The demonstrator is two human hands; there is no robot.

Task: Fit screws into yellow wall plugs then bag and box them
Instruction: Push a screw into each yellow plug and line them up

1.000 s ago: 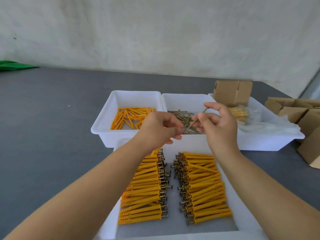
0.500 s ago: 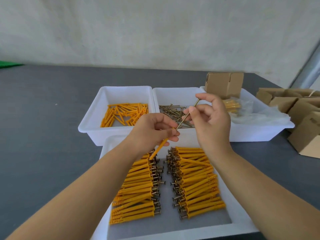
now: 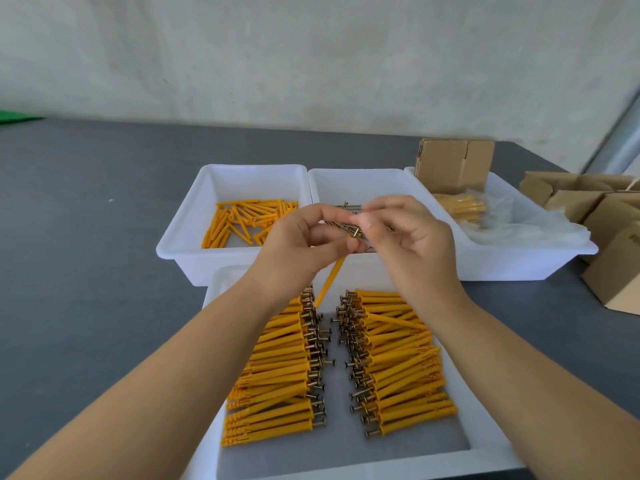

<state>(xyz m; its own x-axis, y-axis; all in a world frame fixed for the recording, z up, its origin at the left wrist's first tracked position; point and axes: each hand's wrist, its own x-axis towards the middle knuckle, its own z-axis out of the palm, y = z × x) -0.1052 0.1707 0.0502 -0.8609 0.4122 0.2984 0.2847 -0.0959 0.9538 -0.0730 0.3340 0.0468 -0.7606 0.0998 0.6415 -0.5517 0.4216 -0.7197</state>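
My left hand grips a yellow wall plug that slants down toward the near tray. A screw sits almost fully inside it, only its head showing at the plug's top. My right hand is beside it, thumb and forefinger at the screw head. Below, a white tray holds two rows of assembled plugs with screw heads facing the middle. Behind stand a white bin of loose plugs and a bin of loose screws.
A third white bin at the right holds a cardboard box and plastic bags with plugs. More cardboard boxes stand at the table's right edge. The grey table stretches left; a green object lies far left.
The screw, which stuck out long from the plug, has been pushed in until only its head shows. My right hand moved down toward my left hand.
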